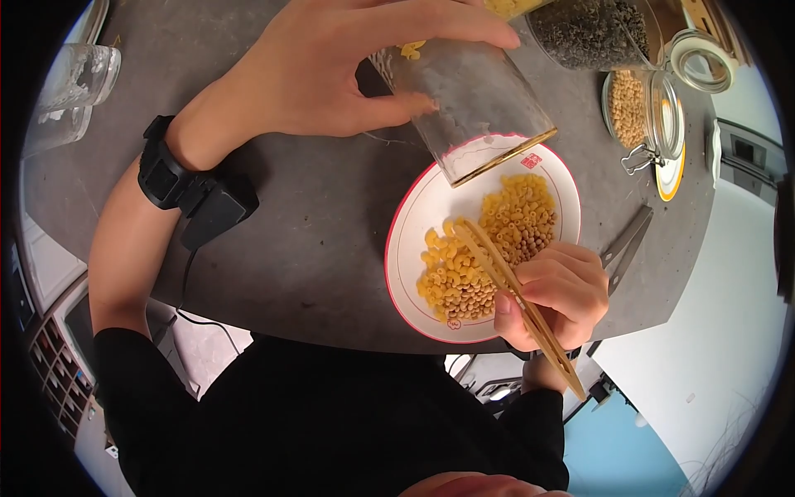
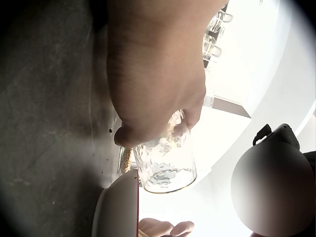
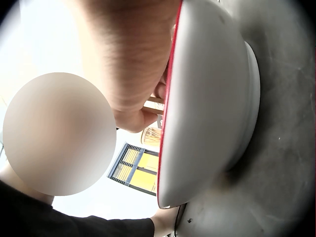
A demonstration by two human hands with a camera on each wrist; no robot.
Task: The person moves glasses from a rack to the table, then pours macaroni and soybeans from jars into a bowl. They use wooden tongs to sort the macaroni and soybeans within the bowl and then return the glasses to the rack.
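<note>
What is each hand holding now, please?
Left hand: grips the glass, tilted over the bowl.
Right hand: pinches the tongs, tips in the bowl.

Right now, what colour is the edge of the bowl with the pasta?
Red. The white bowl has a thin red rim, clearest in the head view.

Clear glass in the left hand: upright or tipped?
Tipped. The clear gold-rimmed drinking glass leans mouth-down over the red-rimmed white bowl, gripped by the left hand; a few macaroni pieces sit near its base.
</note>
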